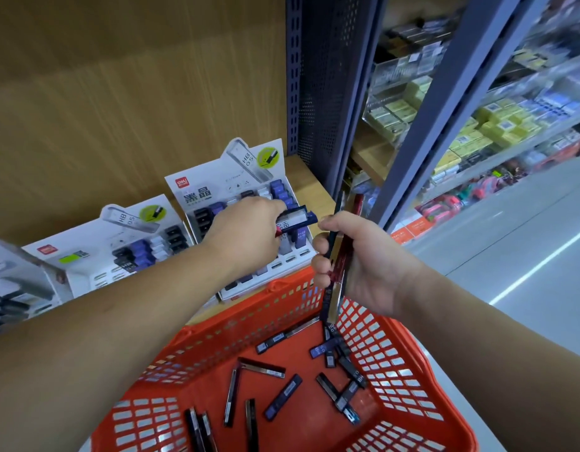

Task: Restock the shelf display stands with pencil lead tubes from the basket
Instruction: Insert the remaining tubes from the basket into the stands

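My left hand [246,233] reaches over the display stand [249,203], pinching a lead tube [295,220]; my right hand [357,265] grips a bundle of tubes [335,256] above the basket [282,301] rim.

Stationery shop: stocked shelves [497,125], red basket [282,308]

- Wooden shelf [309,187] in view, light grain, with a bare strip showing at its right end by the dark perforated upright [318,93].
- Standing on it, the right-hand display stand [213,181], white card back tilted, lead tubes [278,190] in its slots.
- Just beside it to the left, the middle display stand [96,236], partly filled.
- At the far left edge, a third display stand [8,282], cut off by the frame.
- Red basket [282,298] at the shelf's front edge; whether it rests on the shelf, can't tell.
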